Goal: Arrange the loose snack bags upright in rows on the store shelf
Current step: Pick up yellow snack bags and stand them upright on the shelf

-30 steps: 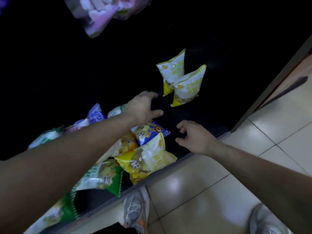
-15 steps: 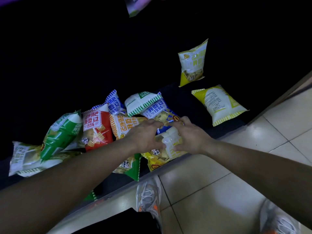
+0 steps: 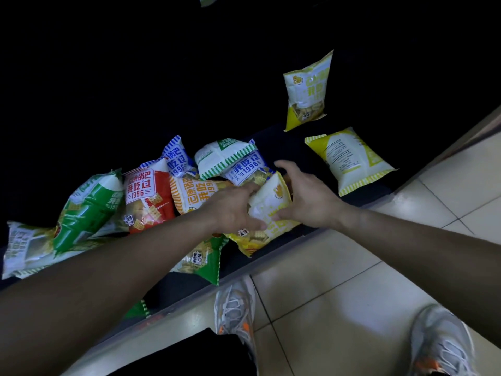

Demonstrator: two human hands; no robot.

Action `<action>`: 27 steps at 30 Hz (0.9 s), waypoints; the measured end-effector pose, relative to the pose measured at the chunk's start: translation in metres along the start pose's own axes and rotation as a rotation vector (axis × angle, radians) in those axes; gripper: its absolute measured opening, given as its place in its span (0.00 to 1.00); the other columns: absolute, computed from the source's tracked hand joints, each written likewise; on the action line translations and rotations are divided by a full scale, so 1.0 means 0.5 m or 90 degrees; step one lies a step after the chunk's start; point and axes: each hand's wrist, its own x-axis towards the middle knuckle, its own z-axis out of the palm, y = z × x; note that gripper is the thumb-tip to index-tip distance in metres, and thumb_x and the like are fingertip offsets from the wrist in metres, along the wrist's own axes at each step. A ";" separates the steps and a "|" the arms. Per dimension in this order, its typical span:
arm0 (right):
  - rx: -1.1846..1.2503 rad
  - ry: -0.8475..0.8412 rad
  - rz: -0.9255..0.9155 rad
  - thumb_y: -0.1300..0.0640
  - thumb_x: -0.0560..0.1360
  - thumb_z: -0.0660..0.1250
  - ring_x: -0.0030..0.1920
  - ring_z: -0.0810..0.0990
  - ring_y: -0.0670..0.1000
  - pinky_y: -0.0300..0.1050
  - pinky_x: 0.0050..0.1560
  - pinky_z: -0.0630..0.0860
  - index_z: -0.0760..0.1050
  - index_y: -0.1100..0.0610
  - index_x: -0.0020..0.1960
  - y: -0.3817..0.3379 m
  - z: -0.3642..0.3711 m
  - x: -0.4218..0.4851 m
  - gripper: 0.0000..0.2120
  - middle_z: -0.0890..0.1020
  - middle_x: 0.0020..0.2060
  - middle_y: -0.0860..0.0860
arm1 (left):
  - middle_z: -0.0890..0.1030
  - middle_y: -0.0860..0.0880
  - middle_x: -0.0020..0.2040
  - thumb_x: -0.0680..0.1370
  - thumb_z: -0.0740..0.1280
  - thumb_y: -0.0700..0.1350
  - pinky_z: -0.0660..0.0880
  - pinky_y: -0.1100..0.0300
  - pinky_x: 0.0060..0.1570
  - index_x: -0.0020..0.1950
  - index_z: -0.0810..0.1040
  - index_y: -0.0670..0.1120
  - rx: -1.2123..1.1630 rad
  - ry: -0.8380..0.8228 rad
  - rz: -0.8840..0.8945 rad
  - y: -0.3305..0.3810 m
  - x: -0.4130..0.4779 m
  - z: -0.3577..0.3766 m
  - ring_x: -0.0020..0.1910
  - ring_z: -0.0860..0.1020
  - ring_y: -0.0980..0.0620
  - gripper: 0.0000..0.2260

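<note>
Both my hands close on one yellow-and-white bag. My left hand curls its fingers round the bag's left edge, and my right hand clamps the right edge between thumb and bent fingers. The bag sits between my palms, its white upper half crumpled and tilted up, its yellow lower end down on the shelf close to the front lip. The film is glossy and wrinkles under my fingers.

It rests on a loose heap of pillow-shaped packets with crimped, striped ends. Just behind it lies a blue bag, and a second blue bag pokes up further left. A white bag with green stripes lies across them, back side up. An orange bag touches my left knuckles, and beside it lies one red bag. A shiny green bag leans on a pale bag at the far left. Another green bag shows below my left forearm.

To the right, well apart from the heap, are two more yellow bags, which makes three in all. One standing bag is upright at the back. One flat bag lies nearer the lip with its printed back up.

The shelf is dark and matte. Below it runs a pale tiled floor with my two grey shoes on it.
</note>
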 end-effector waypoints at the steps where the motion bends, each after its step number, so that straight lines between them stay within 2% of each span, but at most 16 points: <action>1: 0.012 0.015 -0.010 0.44 0.58 0.82 0.55 0.75 0.47 0.45 0.56 0.72 0.53 0.43 0.75 -0.002 -0.014 0.002 0.54 0.75 0.56 0.45 | 0.79 0.58 0.49 0.63 0.76 0.65 0.75 0.58 0.42 0.66 0.67 0.56 -0.041 0.022 -0.001 0.001 0.001 -0.009 0.46 0.78 0.56 0.36; 3: 0.023 0.029 -0.013 0.41 0.60 0.80 0.58 0.76 0.47 0.44 0.58 0.72 0.58 0.46 0.76 0.002 -0.048 0.004 0.51 0.77 0.58 0.44 | 0.80 0.58 0.50 0.63 0.78 0.61 0.78 0.58 0.44 0.63 0.70 0.55 -0.172 0.055 -0.012 0.002 0.005 -0.025 0.45 0.80 0.59 0.33; 5: -0.041 0.015 -0.012 0.34 0.59 0.77 0.62 0.75 0.48 0.46 0.62 0.71 0.63 0.48 0.74 0.010 -0.082 0.003 0.49 0.77 0.63 0.45 | 0.81 0.52 0.54 0.61 0.80 0.58 0.81 0.51 0.47 0.62 0.71 0.54 -0.311 0.066 -0.018 0.006 0.008 -0.035 0.49 0.82 0.53 0.33; 7: -0.088 0.034 -0.012 0.28 0.55 0.72 0.66 0.73 0.49 0.47 0.64 0.70 0.65 0.47 0.73 0.017 -0.102 0.000 0.50 0.75 0.67 0.46 | 0.80 0.49 0.57 0.60 0.81 0.57 0.81 0.48 0.48 0.63 0.72 0.54 -0.365 0.067 -0.021 0.014 0.009 -0.038 0.51 0.82 0.51 0.35; 9: -0.056 0.080 0.001 0.28 0.55 0.73 0.68 0.70 0.49 0.45 0.64 0.68 0.64 0.48 0.73 0.024 -0.110 -0.007 0.52 0.71 0.69 0.48 | 0.81 0.50 0.56 0.62 0.82 0.54 0.81 0.51 0.48 0.63 0.72 0.53 -0.396 0.073 -0.024 0.025 0.011 -0.036 0.49 0.83 0.53 0.33; 12: 0.041 0.128 0.077 0.32 0.57 0.78 0.67 0.71 0.52 0.50 0.65 0.71 0.56 0.50 0.77 0.036 -0.107 -0.019 0.56 0.67 0.72 0.51 | 0.83 0.52 0.53 0.64 0.81 0.53 0.81 0.60 0.41 0.62 0.71 0.52 -0.399 0.108 -0.030 0.041 0.019 -0.039 0.44 0.83 0.57 0.31; 14: 0.066 0.152 0.107 0.34 0.61 0.77 0.63 0.75 0.54 0.50 0.61 0.73 0.53 0.52 0.77 0.043 -0.097 -0.027 0.55 0.71 0.69 0.53 | 0.83 0.52 0.52 0.64 0.81 0.54 0.81 0.57 0.43 0.62 0.71 0.50 -0.390 0.135 -0.039 0.052 0.025 -0.038 0.44 0.83 0.56 0.32; 18: 0.095 0.181 0.110 0.38 0.67 0.76 0.52 0.79 0.48 0.42 0.47 0.69 0.59 0.56 0.74 0.053 -0.085 -0.035 0.46 0.79 0.55 0.47 | 0.82 0.53 0.54 0.63 0.80 0.56 0.81 0.51 0.48 0.64 0.70 0.49 -0.380 0.152 -0.051 0.072 0.035 -0.034 0.47 0.83 0.54 0.35; 20: 0.138 0.182 0.130 0.38 0.67 0.76 0.49 0.79 0.44 0.40 0.44 0.70 0.64 0.56 0.72 0.057 -0.088 -0.038 0.42 0.80 0.56 0.44 | 0.81 0.51 0.55 0.63 0.81 0.55 0.81 0.53 0.47 0.64 0.69 0.49 -0.399 0.148 -0.048 0.082 0.040 -0.032 0.46 0.83 0.55 0.35; 22: 0.220 0.169 0.121 0.39 0.65 0.77 0.50 0.81 0.42 0.40 0.47 0.76 0.68 0.52 0.65 0.062 -0.093 -0.044 0.36 0.81 0.53 0.42 | 0.81 0.51 0.57 0.62 0.80 0.58 0.81 0.56 0.46 0.64 0.69 0.51 -0.398 0.135 -0.038 0.098 0.044 -0.029 0.46 0.83 0.56 0.36; 24: 0.284 0.145 0.105 0.40 0.63 0.79 0.51 0.82 0.40 0.42 0.50 0.79 0.65 0.49 0.64 0.067 -0.100 -0.054 0.37 0.82 0.52 0.41 | 0.79 0.53 0.59 0.61 0.78 0.63 0.80 0.55 0.51 0.64 0.69 0.53 -0.359 0.130 -0.021 0.117 0.048 -0.025 0.52 0.81 0.56 0.37; 25: 0.301 0.140 0.099 0.39 0.62 0.79 0.51 0.81 0.39 0.39 0.49 0.79 0.63 0.48 0.65 0.070 -0.107 -0.060 0.39 0.81 0.53 0.41 | 0.79 0.55 0.58 0.61 0.77 0.65 0.79 0.55 0.53 0.64 0.69 0.54 -0.344 0.125 -0.009 0.129 0.049 -0.021 0.54 0.80 0.57 0.37; 27: 0.315 0.148 0.098 0.39 0.61 0.80 0.51 0.82 0.39 0.38 0.47 0.80 0.59 0.47 0.67 0.081 -0.125 -0.073 0.43 0.81 0.54 0.41 | 0.79 0.59 0.56 0.62 0.76 0.65 0.78 0.57 0.53 0.63 0.69 0.58 -0.333 0.100 0.017 0.152 0.051 -0.015 0.52 0.80 0.61 0.34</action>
